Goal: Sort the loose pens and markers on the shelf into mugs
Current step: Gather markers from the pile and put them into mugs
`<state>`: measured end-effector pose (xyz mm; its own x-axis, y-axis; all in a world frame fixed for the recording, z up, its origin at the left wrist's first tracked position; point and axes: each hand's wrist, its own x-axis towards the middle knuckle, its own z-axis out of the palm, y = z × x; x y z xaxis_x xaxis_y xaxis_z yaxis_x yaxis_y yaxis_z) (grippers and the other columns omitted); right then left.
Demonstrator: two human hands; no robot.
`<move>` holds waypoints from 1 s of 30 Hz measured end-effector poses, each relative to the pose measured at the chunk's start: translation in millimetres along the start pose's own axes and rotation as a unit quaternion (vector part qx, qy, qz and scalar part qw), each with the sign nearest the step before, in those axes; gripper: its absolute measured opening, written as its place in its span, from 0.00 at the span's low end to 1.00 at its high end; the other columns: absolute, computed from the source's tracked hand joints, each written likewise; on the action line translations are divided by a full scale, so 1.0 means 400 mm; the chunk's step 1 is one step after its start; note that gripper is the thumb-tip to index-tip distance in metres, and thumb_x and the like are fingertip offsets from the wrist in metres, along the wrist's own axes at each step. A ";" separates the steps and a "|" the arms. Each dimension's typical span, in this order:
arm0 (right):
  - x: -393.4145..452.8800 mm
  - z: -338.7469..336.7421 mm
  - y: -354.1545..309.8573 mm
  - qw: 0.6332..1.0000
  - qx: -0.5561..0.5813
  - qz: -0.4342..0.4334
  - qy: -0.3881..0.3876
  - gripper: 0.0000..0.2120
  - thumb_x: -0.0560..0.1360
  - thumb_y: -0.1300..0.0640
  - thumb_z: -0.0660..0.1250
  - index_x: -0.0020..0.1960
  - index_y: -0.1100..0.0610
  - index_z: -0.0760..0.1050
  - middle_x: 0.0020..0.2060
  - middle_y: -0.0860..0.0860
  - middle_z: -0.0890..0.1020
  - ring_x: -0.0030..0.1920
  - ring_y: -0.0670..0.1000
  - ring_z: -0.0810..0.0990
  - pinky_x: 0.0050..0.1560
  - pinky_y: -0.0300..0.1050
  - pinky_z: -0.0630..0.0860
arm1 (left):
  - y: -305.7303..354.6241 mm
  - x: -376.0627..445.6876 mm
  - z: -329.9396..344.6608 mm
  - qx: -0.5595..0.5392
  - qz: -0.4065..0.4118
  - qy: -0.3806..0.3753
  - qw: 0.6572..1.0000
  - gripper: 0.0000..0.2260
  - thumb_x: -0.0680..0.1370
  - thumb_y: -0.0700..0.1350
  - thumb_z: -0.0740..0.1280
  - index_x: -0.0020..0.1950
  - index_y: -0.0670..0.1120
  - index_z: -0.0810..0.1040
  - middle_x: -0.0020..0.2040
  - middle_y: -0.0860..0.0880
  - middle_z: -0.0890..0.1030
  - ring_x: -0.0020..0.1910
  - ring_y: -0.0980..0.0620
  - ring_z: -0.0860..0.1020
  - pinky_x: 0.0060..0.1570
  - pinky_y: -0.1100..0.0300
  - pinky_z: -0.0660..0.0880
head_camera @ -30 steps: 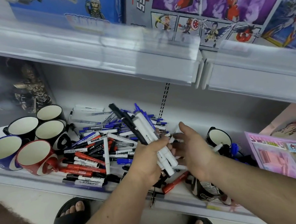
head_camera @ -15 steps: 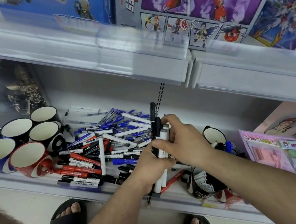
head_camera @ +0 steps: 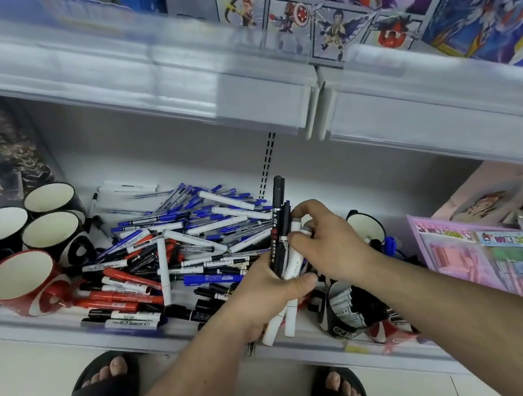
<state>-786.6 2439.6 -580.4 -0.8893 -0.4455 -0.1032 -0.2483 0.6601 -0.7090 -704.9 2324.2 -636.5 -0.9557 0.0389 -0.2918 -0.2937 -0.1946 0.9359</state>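
Left hand (head_camera: pixel 266 292) grips a bundle of markers (head_camera: pixel 282 245) upright, fist wrapped round the middle, likely to keep them together for one drop. Right hand (head_camera: pixel 324 244) pinches the white marker tops, probably squaring the bunch or pulling one out. Bundle sits right of the loose pile (head_camera: pixel 173 242) on the shelf (head_camera: pixel 54 328), just left of a black mug (head_camera: pixel 345 313) already holding markers, near edge. Empty mugs (head_camera: pixel 21 279) stand far left, well apart, so that black mug looks like the handy target

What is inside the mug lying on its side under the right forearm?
The tipped mug holds black-capped markers with white labelled barrels, packed together. The right hand and its forearm cover the mug's far side, so the count stays hidden.
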 end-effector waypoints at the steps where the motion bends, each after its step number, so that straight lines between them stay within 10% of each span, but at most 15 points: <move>1: 0.002 -0.002 0.006 1.000 0.004 0.005 0.001 0.09 0.77 0.57 0.66 0.56 0.50 0.71 0.32 0.44 0.77 0.27 0.40 0.73 0.31 0.36 0.67 | 0.001 0.000 0.001 0.006 0.007 -0.010 1.000 0.13 0.75 0.41 0.74 0.57 0.48 0.76 0.57 0.40 0.82 0.50 0.54 0.80 0.46 0.66 0.78; 7: 0.008 -0.016 0.031 0.999 0.028 0.017 0.003 0.07 0.79 0.51 0.67 0.52 0.53 0.70 0.35 0.49 0.78 0.26 0.41 0.73 0.26 0.33 0.68 | -0.011 0.006 0.014 -0.027 -0.007 0.007 1.000 0.23 0.71 0.62 0.71 0.59 0.49 0.77 0.45 0.55 0.84 0.46 0.57 0.81 0.48 0.62 0.76; 18: 0.012 -0.102 0.080 0.986 0.141 0.084 0.043 0.03 0.81 0.58 0.64 0.50 0.52 0.70 0.37 0.58 0.76 0.26 0.53 0.70 0.26 0.44 0.67 | -0.028 0.052 0.022 -0.085 -0.039 0.143 0.985 0.05 0.80 0.44 0.67 0.54 0.47 0.80 0.45 0.50 0.86 0.46 0.50 0.83 0.47 0.55 0.79; 23: 0.068 -0.277 0.170 0.966 -0.020 0.067 0.249 0.05 0.80 0.56 0.61 0.54 0.53 0.75 0.42 0.54 0.81 0.32 0.55 0.82 0.32 0.41 0.74 | -0.048 0.071 0.008 -0.106 -0.059 0.158 0.980 0.03 0.80 0.41 0.66 0.53 0.45 0.78 0.42 0.47 0.85 0.31 0.52 0.78 0.34 0.56 0.77; 30: 0.144 -0.309 0.366 0.933 -0.211 0.148 0.250 0.13 0.80 0.58 0.61 0.62 0.61 0.77 0.58 0.60 0.81 0.56 0.62 0.78 0.48 0.44 0.68 | -0.039 0.096 0.016 -0.108 -0.048 0.139 0.983 0.04 0.80 0.40 0.66 0.52 0.41 0.78 0.41 0.45 0.83 0.33 0.50 0.79 0.33 0.55 0.76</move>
<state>-921.6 2585.3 -603.7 -0.9847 0.0636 0.1620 0.0023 0.9356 -0.3530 -737.2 2335.1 -661.0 -0.8723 -0.1964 -0.4479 -0.3426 -0.4080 0.8462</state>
